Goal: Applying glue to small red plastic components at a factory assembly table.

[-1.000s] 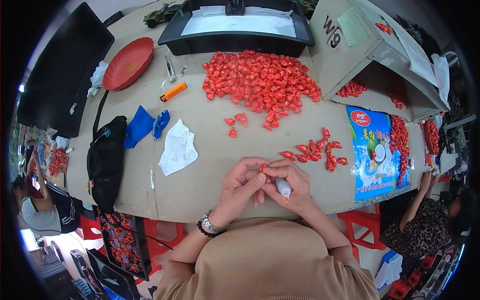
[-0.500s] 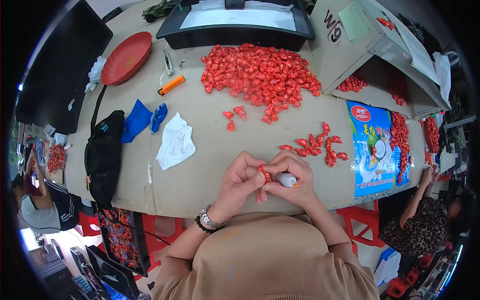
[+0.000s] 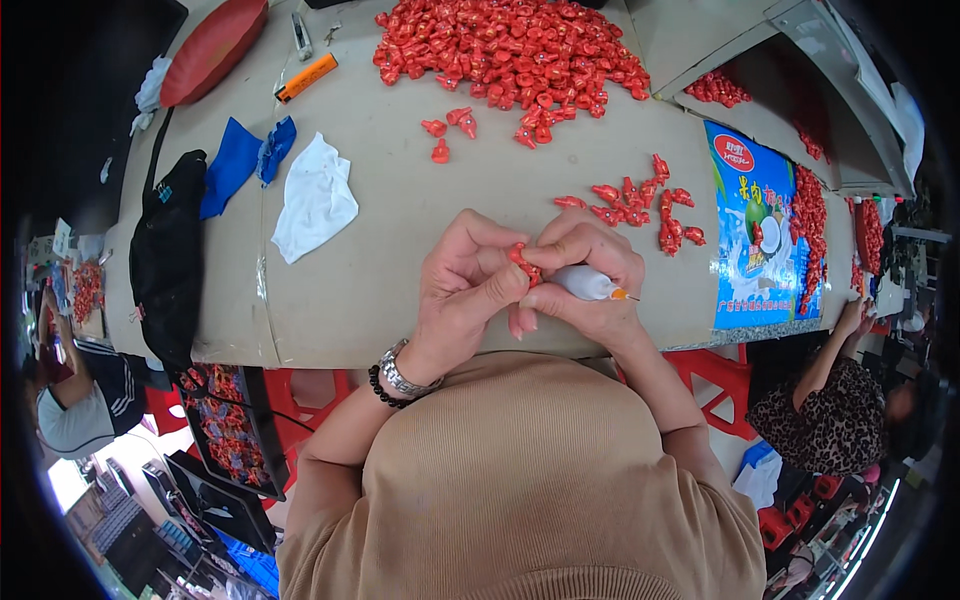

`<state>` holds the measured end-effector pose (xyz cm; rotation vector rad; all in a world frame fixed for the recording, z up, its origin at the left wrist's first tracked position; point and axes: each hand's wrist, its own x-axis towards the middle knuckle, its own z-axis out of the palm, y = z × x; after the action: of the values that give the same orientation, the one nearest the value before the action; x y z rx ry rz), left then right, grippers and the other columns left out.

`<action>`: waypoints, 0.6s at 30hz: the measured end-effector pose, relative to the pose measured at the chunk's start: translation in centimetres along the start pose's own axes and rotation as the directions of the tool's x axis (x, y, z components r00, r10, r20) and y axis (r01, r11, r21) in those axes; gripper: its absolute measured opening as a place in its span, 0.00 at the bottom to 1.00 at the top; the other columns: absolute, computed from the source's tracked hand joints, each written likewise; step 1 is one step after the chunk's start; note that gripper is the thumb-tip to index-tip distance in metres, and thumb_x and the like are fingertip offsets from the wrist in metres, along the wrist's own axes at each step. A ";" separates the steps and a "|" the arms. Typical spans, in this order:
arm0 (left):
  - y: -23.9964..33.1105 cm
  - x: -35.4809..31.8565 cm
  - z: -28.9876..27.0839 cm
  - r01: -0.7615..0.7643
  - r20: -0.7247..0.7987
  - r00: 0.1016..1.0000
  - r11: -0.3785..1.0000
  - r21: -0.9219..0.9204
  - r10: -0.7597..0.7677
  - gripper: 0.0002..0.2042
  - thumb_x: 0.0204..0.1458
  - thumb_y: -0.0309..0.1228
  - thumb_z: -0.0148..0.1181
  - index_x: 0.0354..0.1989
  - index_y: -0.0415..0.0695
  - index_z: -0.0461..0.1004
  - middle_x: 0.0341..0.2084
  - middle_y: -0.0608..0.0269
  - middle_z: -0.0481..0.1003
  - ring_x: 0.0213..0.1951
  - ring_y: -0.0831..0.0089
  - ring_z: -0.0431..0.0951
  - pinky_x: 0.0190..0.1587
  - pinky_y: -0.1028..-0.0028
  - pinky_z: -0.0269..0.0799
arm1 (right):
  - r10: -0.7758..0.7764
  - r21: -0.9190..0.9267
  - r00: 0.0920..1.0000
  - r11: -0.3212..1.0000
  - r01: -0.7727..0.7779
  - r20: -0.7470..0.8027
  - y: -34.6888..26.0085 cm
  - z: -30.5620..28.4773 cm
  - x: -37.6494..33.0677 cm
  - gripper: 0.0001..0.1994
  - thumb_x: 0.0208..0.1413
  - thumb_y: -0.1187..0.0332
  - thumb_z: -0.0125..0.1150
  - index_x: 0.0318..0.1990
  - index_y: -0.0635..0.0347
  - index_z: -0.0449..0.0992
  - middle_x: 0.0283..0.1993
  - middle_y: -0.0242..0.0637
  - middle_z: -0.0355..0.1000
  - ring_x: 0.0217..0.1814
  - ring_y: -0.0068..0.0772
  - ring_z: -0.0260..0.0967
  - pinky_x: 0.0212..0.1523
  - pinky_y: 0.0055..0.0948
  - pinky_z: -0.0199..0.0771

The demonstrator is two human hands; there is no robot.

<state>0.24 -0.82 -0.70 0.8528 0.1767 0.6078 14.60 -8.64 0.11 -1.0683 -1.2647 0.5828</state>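
Observation:
Close to my body at the table's front edge, my two hands meet around one small red plastic piece (image 3: 523, 262). My left hand (image 3: 462, 285) pinches it between thumb and fingers. The fingertips of my right hand (image 3: 600, 250) press on the same piece. Tucked in that right hand is a white squeeze bottle (image 3: 582, 283) with an orange tip and a thin needle, pointing right. Much of the red piece is hidden by my fingers. Just beyond my right hand lies a loose group of similar red pieces (image 3: 630, 205).
A large heap of red pieces (image 3: 510, 55) covers the far middle. To the left lie a white cloth (image 3: 315, 197), blue cloth (image 3: 230, 170), black bag (image 3: 172, 260), orange cutter (image 3: 306, 78) and red tray (image 3: 212, 52). A blue printed sheet (image 3: 750, 260) is at right. People work on both sides.
The view has shifted, so the table's things sit higher in the picture. Both hands still grip the red piece. More of the bottle and its needle tip now shows.

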 end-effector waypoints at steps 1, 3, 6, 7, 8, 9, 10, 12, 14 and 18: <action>0.0 0.0 0.0 -0.002 -0.005 1.000 1.000 -0.002 0.002 0.09 0.58 0.26 0.52 0.44 0.39 0.62 0.27 0.55 0.76 0.21 0.75 0.76 0.19 0.79 0.70 | -0.005 0.003 1.000 1.000 0.005 0.000 0.1 0.0 0.0 0.15 0.36 0.76 0.73 0.34 0.65 0.77 0.30 0.36 0.73 0.30 0.27 0.68 0.30 0.25 0.66; 0.0 -0.1 -0.1 -0.017 0.005 1.000 1.000 -0.004 0.017 0.09 0.58 0.26 0.53 0.44 0.39 0.62 0.28 0.54 0.76 0.22 0.74 0.76 0.19 0.78 0.70 | -0.012 -0.001 1.000 1.000 0.012 0.004 0.1 0.1 0.1 0.15 0.35 0.76 0.74 0.34 0.65 0.77 0.29 0.36 0.73 0.30 0.27 0.67 0.29 0.25 0.65; -0.1 0.0 -0.2 -0.028 0.026 0.999 1.000 -0.013 0.028 0.09 0.57 0.25 0.53 0.44 0.39 0.62 0.29 0.52 0.76 0.22 0.74 0.76 0.19 0.78 0.71 | -0.012 -0.012 1.000 1.000 0.012 0.008 -0.1 0.0 0.2 0.16 0.34 0.76 0.74 0.34 0.65 0.77 0.28 0.36 0.73 0.30 0.28 0.67 0.29 0.26 0.65; -0.1 0.0 -0.2 -0.030 0.033 0.999 0.999 -0.016 0.031 0.09 0.57 0.25 0.53 0.44 0.39 0.62 0.29 0.52 0.76 0.22 0.74 0.76 0.19 0.78 0.71 | -0.008 -0.006 1.000 1.000 0.008 0.006 -0.1 0.1 0.2 0.16 0.34 0.76 0.74 0.34 0.65 0.77 0.28 0.36 0.73 0.29 0.28 0.67 0.29 0.26 0.64; -0.1 0.0 -0.3 -0.029 0.035 0.999 0.999 -0.016 0.030 0.09 0.57 0.25 0.53 0.44 0.39 0.62 0.29 0.52 0.77 0.22 0.74 0.76 0.19 0.78 0.71 | -0.005 0.001 1.000 1.000 0.005 0.003 -0.1 0.1 0.2 0.16 0.34 0.76 0.74 0.34 0.65 0.77 0.28 0.35 0.73 0.29 0.28 0.67 0.29 0.26 0.64; -0.2 0.0 -0.3 -0.029 0.036 0.999 0.999 -0.015 0.029 0.10 0.57 0.25 0.53 0.44 0.39 0.62 0.30 0.52 0.77 0.22 0.74 0.76 0.19 0.78 0.71 | -0.003 0.001 1.000 1.000 0.003 0.003 -0.1 0.0 0.1 0.16 0.34 0.76 0.74 0.34 0.65 0.77 0.28 0.35 0.73 0.29 0.28 0.67 0.29 0.26 0.64; -0.2 0.0 -0.4 -0.029 0.038 0.999 0.999 -0.014 0.029 0.10 0.57 0.24 0.53 0.44 0.39 0.62 0.30 0.51 0.77 0.22 0.74 0.76 0.19 0.78 0.71 | -0.001 0.003 1.000 1.000 0.001 0.004 -0.1 0.0 0.1 0.16 0.34 0.76 0.74 0.35 0.65 0.77 0.28 0.35 0.73 0.29 0.28 0.67 0.29 0.26 0.64; -0.3 0.0 -0.2 -0.053 0.036 0.998 0.999 0.015 0.052 0.11 0.56 0.24 0.54 0.45 0.39 0.61 0.30 0.53 0.76 0.23 0.75 0.76 0.20 0.79 0.71 | -0.004 0.003 1.000 1.000 0.004 0.005 0.0 -0.1 0.1 0.16 0.35 0.76 0.73 0.35 0.64 0.77 0.28 0.35 0.73 0.29 0.28 0.67 0.30 0.26 0.64; -0.3 0.1 0.0 -0.059 0.032 0.998 0.997 0.058 0.058 0.12 0.56 0.23 0.55 0.46 0.39 0.61 0.30 0.54 0.76 0.23 0.76 0.76 0.21 0.80 0.71 | -0.013 -0.002 1.000 1.000 0.013 0.000 0.4 -0.4 0.0 0.16 0.35 0.76 0.73 0.36 0.64 0.77 0.27 0.35 0.73 0.29 0.28 0.67 0.30 0.26 0.64; 0.3 0.0 0.3 -0.056 0.021 0.998 0.979 0.198 0.053 0.15 0.54 0.22 0.58 0.47 0.39 0.60 0.29 0.57 0.76 0.24 0.78 0.75 0.22 0.81 0.71 | -0.016 0.016 0.999 1.000 0.017 -0.028 0.6 -0.4 -0.2 0.17 0.36 0.76 0.73 0.37 0.65 0.76 0.30 0.36 0.72 0.29 0.28 0.67 0.27 0.24 0.67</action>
<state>0.25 -0.87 -0.32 1.0579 0.2026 0.6415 15.03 -8.71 -0.47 -1.0482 -1.2412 0.5631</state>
